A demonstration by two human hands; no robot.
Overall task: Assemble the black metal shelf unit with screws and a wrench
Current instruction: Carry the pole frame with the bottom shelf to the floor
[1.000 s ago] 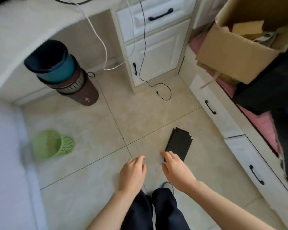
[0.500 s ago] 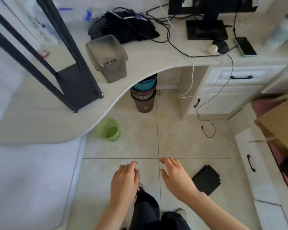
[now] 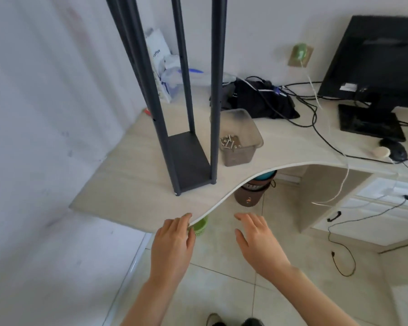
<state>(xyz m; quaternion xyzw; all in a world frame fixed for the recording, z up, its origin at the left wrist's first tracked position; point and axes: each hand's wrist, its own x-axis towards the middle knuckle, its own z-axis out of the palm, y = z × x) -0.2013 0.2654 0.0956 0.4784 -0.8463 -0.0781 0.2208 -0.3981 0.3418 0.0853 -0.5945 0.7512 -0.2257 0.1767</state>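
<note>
The tall black metal shelf frame is stood upright on the pale curved wooden counter, just beside a translucent plastic tub in which silver screws are held. The left hand and right hand are held released, fingers loosely extended, nothing grasped, at the counter's front edge.

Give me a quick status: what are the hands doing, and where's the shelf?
Both hands empty: left hand at the desk edge, right hand off it. Shelf frame upright on desk. Tub of screws beside it. Nothing blocking.
</note>
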